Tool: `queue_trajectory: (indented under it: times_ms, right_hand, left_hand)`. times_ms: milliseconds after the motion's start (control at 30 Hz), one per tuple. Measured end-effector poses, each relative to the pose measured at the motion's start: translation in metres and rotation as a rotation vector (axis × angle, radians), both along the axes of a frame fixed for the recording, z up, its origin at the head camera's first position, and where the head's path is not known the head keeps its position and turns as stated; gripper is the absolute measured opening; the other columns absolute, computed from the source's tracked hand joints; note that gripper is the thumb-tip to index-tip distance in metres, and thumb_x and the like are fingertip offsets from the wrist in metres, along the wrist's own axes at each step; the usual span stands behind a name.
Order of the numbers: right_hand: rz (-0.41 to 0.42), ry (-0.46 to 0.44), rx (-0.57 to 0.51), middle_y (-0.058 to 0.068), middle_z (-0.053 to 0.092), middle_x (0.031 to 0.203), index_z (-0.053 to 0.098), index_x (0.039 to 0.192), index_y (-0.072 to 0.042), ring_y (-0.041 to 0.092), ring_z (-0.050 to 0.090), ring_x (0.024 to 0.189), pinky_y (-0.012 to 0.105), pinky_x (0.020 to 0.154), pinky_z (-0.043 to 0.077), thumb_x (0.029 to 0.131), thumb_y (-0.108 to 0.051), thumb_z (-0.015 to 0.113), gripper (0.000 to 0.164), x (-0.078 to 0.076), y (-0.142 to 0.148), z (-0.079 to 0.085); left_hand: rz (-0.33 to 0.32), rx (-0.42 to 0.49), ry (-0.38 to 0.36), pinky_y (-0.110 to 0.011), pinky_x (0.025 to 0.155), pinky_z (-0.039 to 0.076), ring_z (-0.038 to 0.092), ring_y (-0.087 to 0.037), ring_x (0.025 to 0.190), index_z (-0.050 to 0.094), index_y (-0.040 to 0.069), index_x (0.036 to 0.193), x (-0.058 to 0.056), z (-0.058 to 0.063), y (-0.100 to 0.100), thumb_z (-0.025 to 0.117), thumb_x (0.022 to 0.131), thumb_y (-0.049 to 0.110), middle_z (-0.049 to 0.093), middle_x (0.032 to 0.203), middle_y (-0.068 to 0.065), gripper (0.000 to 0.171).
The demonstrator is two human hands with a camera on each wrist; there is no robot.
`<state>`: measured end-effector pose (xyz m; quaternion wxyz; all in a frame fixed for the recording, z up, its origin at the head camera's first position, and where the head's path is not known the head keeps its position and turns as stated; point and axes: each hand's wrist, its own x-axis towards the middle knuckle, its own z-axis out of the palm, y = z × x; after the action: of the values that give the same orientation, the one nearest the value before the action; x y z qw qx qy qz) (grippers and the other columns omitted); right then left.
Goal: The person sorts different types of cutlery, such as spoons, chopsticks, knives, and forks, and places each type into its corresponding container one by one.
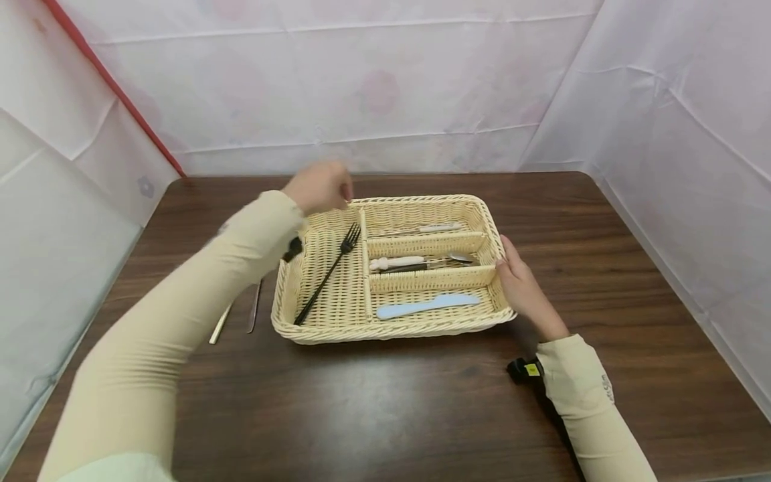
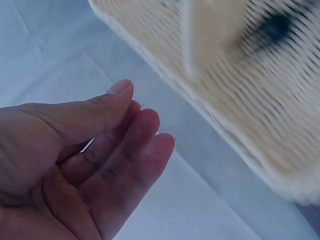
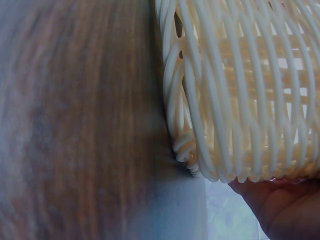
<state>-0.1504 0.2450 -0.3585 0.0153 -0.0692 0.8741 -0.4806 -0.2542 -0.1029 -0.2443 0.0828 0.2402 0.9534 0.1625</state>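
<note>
A cream wicker cutlery basket (image 1: 391, 331) with several compartments stands on the table. My left hand (image 1: 319, 186) hovers by its back left corner, and the left wrist view shows the fingers (image 2: 150, 130) loosely bent, holding nothing, apart from the rim. My right hand (image 1: 523, 284) grips the right side, thumb at the rim; in the right wrist view part of this hand (image 3: 285, 205) shows beside the weave. A black fork (image 1: 331, 274) lies slanted in the long left compartment. A light blue knife (image 1: 427, 306) lies in the front right one.
The middle right compartment holds a pale-handled utensil (image 1: 397, 262), a black-handled one (image 1: 406, 268) and a spoon bowl (image 1: 460, 257). A white-handled utensil (image 1: 440, 227) lies behind. Left of the basket are a thin metal handle (image 1: 253, 314) and a pale gold stick (image 1: 220, 326), partly hidden by the left arm.
</note>
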Motion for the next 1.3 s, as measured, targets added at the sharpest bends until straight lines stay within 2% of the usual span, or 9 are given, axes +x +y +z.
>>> queue_trajectory:
  times_ms: [233,367,500,667,833,933,1033,1200,1300]
  right_hand:
    - [0.019,-0.020,-0.019,0.024,0.008,0.155,0.004,0.150,0.002,0.033,0.010,0.141,0.047,0.112,0.012,0.102,-0.006,0.026,0.054,-0.001,0.005,-0.002]
    - [0.019,-0.018,-0.019,0.025,0.007,0.154,0.003,0.150,0.002,0.033,0.009,0.141,0.047,0.112,0.010,0.102,-0.007,0.025,0.054,0.000,0.009,-0.001]
    - [0.012,-0.021,-0.018,0.025,0.007,0.154,0.002,0.150,0.002,0.033,0.009,0.141,0.047,0.112,0.010,0.102,-0.008,0.025,0.054,0.001,0.013,0.001]
    - [0.007,-0.029,-0.019,0.024,0.007,0.155,0.002,0.151,0.001,0.033,0.009,0.141,0.047,0.112,0.011,0.103,-0.009,0.025,0.054,0.002,0.018,0.004]
    - [0.011,-0.025,-0.010,0.025,0.006,0.154,0.002,0.151,0.001,0.034,0.009,0.141,0.048,0.112,0.010,0.103,-0.010,0.024,0.054,0.003,0.021,0.004]
    - [0.014,-0.028,-0.008,0.026,0.005,0.154,0.001,0.150,0.001,0.035,0.008,0.141,0.048,0.112,0.010,0.103,-0.010,0.023,0.054,0.002,0.022,0.002]
    - [0.013,-0.033,-0.005,0.025,0.005,0.154,0.000,0.150,0.001,0.034,0.008,0.141,0.048,0.112,0.010,0.103,-0.010,0.023,0.054,0.002,0.023,0.002]
    - [0.015,-0.036,-0.001,0.025,0.005,0.155,0.000,0.150,0.001,0.034,0.008,0.141,0.048,0.112,0.010,0.103,-0.010,0.023,0.054,0.001,0.022,0.002]
    - [0.017,-0.034,-0.008,0.025,0.005,0.154,0.001,0.150,0.001,0.034,0.008,0.141,0.048,0.112,0.010,0.103,-0.010,0.023,0.054,0.002,0.021,0.002]
  left_hand:
    - [0.123,-0.001,0.030,-0.049,0.081,0.047,0.063,-0.035,0.085,0.069,-0.005,0.086,0.014,-0.004,-0.075,0.071,0.078,-0.002,0.068,0.088,-0.019,0.008]
    - [0.195,-0.054,0.013,-0.049,0.071,0.050,0.063,-0.033,0.075,0.071,-0.006,0.084,0.027,-0.022,-0.105,0.073,0.080,0.004,0.068,0.082,-0.019,0.011]
    - [0.267,-0.070,-0.047,-0.042,0.057,0.048,0.058,-0.024,0.058,0.070,-0.006,0.075,0.040,-0.045,-0.126,0.071,0.083,0.006,0.065,0.065,-0.012,0.014]
    - [0.296,-0.095,-0.128,-0.032,0.049,0.040,0.045,-0.015,0.049,0.066,-0.001,0.064,0.053,-0.070,-0.138,0.072,0.083,0.010,0.053,0.053,0.000,0.023]
    - [0.324,-0.107,-0.181,-0.027,0.045,0.030,0.032,-0.010,0.047,0.047,0.007,0.053,0.062,-0.084,-0.139,0.077,0.079,0.018,0.036,0.051,0.004,0.041]
    - [0.335,-0.120,-0.207,-0.028,0.046,0.032,0.035,-0.011,0.046,0.044,0.009,0.056,0.066,-0.087,-0.139,0.077,0.077,0.018,0.038,0.050,0.002,0.041]
    - [0.335,-0.125,-0.239,-0.031,0.049,0.040,0.048,-0.014,0.046,0.049,0.007,0.060,0.069,-0.089,-0.140,0.076,0.078,0.016,0.050,0.052,-0.002,0.034]
    - [0.351,-0.074,-0.308,-0.031,0.051,0.052,0.061,-0.016,0.048,0.054,0.003,0.059,0.072,-0.090,-0.140,0.070,0.080,0.007,0.060,0.053,-0.007,0.027]
    - [0.358,-0.043,-0.334,-0.031,0.052,0.053,0.062,-0.016,0.047,0.057,0.000,0.060,0.072,-0.090,-0.140,0.066,0.081,0.004,0.061,0.053,-0.007,0.023]
